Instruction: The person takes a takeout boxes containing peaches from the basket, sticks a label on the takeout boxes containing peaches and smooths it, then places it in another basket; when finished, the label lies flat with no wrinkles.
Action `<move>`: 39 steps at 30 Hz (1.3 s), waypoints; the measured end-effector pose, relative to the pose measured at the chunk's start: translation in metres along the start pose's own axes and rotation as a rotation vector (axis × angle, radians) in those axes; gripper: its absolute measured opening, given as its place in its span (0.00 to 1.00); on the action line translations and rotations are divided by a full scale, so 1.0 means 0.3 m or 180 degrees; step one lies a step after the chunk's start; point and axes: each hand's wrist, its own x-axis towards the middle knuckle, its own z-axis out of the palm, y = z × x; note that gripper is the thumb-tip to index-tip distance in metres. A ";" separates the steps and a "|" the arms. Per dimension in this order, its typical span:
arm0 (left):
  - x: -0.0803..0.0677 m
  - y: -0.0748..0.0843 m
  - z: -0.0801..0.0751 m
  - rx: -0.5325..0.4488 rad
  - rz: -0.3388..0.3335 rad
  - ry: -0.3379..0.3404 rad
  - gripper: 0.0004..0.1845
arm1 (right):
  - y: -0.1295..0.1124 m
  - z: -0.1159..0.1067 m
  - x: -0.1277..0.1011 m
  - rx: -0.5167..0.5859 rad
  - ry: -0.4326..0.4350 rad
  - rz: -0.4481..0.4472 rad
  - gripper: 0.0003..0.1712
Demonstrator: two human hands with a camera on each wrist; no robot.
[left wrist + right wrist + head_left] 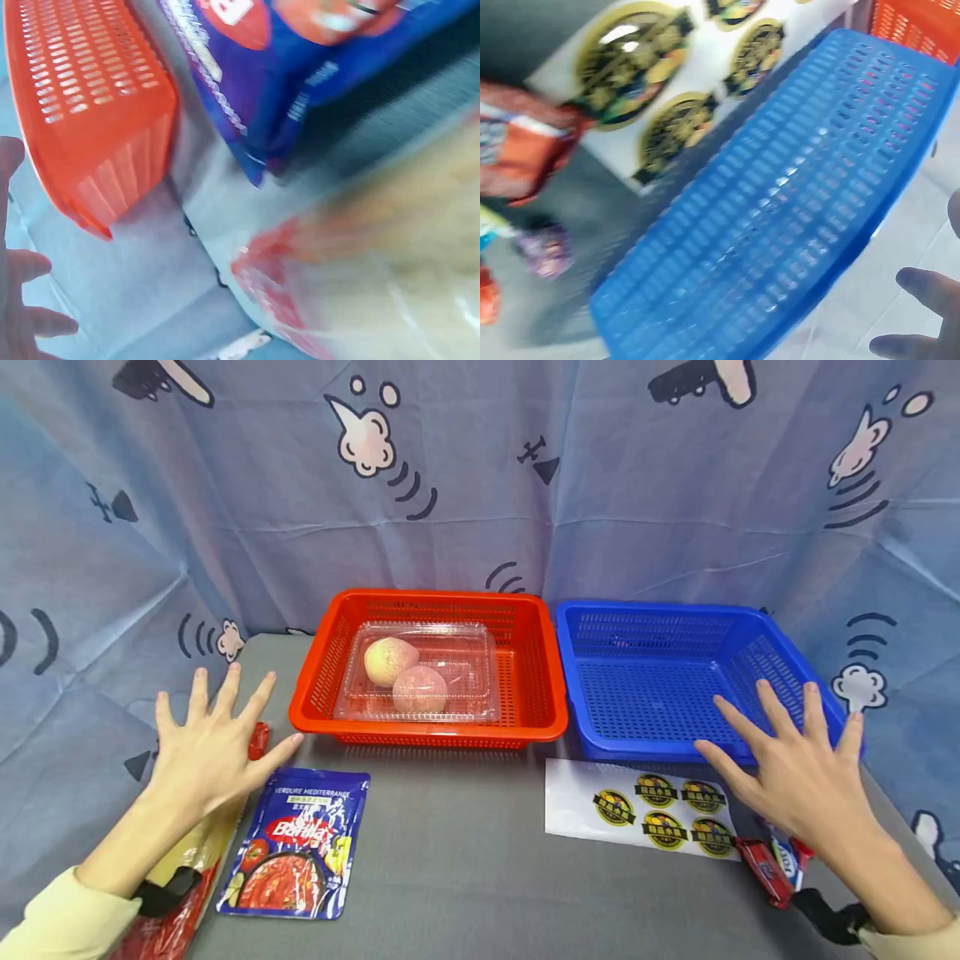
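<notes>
My left hand (210, 739) hovers with fingers spread over the table's left side, holding nothing, just left of the red basket (540, 681). Inside that basket lies a clear plastic clamshell box (465, 681) with two peaches (390, 660). My right hand (795, 760) is spread open over the front right corner of the empty blue basket (645, 681), gripping nothing. A blue sauce pouch (300, 843) lies below my left hand. A white sticker sheet (570, 797) with several round labels lies left of my right hand.
A yellow-and-red packet (198, 852) lies under my left forearm. Small red snack wrappers (772, 864) sit near my right wrist. A patterned blue cloth (480, 485) hangs behind and beside the grey table (465, 877). Both wrist views are blurred.
</notes>
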 end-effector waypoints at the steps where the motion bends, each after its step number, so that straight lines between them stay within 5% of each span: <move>1: 0.006 0.008 -0.001 -0.0013 0.0016 0.0009 0.48 | -0.011 -0.005 0.007 0.0032 0.0011 -0.0030 0.44; 11: 0.082 0.084 -0.004 -0.0281 0.0204 0.0064 0.47 | -0.142 -0.059 0.090 0.0341 0.0046 -0.0270 0.42; 28: 0.197 0.108 0.057 -0.0879 0.0098 -0.0519 0.54 | -0.415 -0.136 0.274 0.0624 -0.0095 -0.0724 0.38; 39: 0.221 0.089 0.097 -0.1233 -0.0093 -0.0872 0.63 | -0.577 -0.124 0.394 0.0945 -0.0301 -0.0864 0.40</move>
